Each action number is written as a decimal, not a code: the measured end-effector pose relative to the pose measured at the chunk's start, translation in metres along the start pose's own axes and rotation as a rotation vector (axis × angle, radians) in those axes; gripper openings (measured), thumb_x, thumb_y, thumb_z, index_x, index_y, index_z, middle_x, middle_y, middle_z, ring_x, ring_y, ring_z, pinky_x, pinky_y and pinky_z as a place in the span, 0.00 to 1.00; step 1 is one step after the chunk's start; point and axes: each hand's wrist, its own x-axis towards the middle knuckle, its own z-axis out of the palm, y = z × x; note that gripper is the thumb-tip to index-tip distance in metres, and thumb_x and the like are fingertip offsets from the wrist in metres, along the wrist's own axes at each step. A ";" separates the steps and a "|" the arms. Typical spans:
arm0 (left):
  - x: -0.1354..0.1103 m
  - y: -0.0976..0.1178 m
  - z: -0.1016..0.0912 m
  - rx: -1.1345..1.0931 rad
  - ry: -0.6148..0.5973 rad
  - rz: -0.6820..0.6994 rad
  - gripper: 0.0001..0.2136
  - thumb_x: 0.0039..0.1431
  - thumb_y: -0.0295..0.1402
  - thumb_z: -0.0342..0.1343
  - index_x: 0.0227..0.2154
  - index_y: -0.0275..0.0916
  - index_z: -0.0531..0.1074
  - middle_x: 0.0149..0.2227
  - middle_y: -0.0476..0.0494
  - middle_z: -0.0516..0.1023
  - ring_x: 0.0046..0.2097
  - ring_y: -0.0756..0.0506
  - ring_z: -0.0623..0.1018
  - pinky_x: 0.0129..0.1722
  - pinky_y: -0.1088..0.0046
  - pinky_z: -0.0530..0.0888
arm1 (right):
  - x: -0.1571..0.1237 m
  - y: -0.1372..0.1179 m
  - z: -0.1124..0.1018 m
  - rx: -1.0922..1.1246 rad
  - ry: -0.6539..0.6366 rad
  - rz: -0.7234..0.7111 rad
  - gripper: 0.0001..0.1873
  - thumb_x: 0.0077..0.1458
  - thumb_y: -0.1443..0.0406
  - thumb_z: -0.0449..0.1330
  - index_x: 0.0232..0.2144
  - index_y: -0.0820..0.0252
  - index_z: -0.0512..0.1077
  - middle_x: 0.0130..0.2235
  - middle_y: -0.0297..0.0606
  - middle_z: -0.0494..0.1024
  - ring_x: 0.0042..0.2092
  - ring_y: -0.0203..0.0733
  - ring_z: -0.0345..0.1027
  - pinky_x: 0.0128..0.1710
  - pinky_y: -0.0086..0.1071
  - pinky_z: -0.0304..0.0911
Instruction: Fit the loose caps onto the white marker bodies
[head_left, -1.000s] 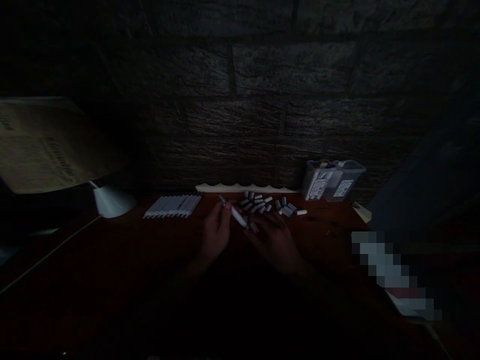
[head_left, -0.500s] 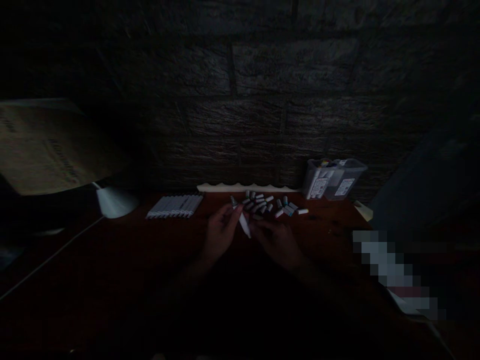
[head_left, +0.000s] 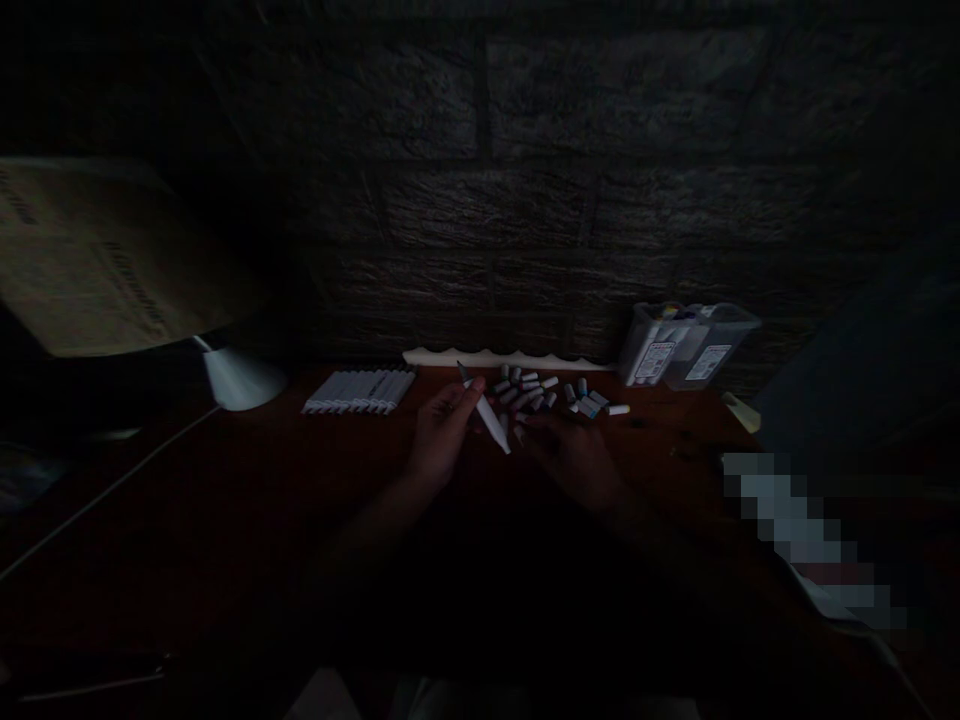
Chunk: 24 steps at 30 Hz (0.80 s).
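The scene is very dark. My left hand (head_left: 442,440) is closed around a white marker (head_left: 487,420), held slanted with its tip up and to the left. My right hand (head_left: 574,455) rests on the dark red table (head_left: 225,520) just right of the marker's lower end, fingers curled near a small cap; whether it grips one I cannot make out. A pile of several loose marker caps (head_left: 544,392) lies just beyond both hands. A neat row of several white markers (head_left: 360,391) lies to the left.
Two clear plastic boxes (head_left: 686,345) stand at the back right by a stone-pattern wall. A white scalloped strip (head_left: 510,358) lies along the wall. A white lamp (head_left: 236,375) and a cardboard box (head_left: 97,260) are at the left. A blurred patch covers something at the right.
My view has shifted slightly. The left hand has turned the marker more upright and lifted it a little. The right hand has drawn back from the cap pile toward the marker's lower end.
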 end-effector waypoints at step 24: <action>-0.004 0.003 0.000 0.001 -0.227 0.050 0.16 0.50 0.46 0.64 0.33 0.38 0.79 0.39 0.42 0.82 0.44 0.43 0.79 0.48 0.65 0.72 | 0.008 0.004 -0.014 0.543 0.072 0.218 0.14 0.54 0.60 0.59 0.41 0.58 0.77 0.41 0.40 0.81 0.39 0.41 0.75 0.38 0.36 0.70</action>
